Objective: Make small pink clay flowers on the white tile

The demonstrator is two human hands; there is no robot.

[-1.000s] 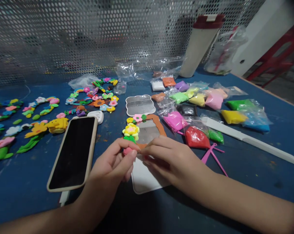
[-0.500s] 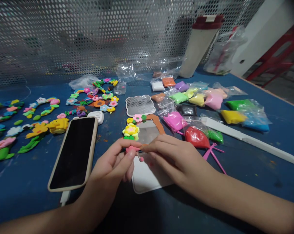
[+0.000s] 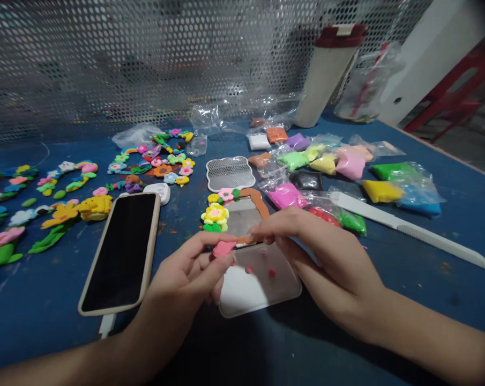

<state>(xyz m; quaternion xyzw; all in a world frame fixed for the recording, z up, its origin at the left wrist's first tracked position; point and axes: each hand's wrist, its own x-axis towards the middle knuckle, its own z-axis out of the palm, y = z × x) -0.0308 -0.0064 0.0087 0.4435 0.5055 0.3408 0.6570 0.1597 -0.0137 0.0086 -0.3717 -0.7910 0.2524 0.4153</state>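
Observation:
Between the thumb and forefinger of my left hand is a flattened piece of pink clay. My right hand hovers just right of it, fingertips pressed together; whether a bit of clay is between them is too small to tell. Under both hands lies a pale rectangular board with small pink-red dots on it. Behind the hands stands out a mirror framed with brown clay, with a yellow flower, a pink flower and green leaves at its left and top.
A phone lies at left beside clay-decorated pieces. Another wavy-edged mirror is behind. Bagged clay, a white knife and a tumbler are at right. A perforated metal panel stands at the back.
My right hand has moved away from the pink clay, slightly right and up, uncovering the dots on the board. My left hand still holds the clay, now more visible.

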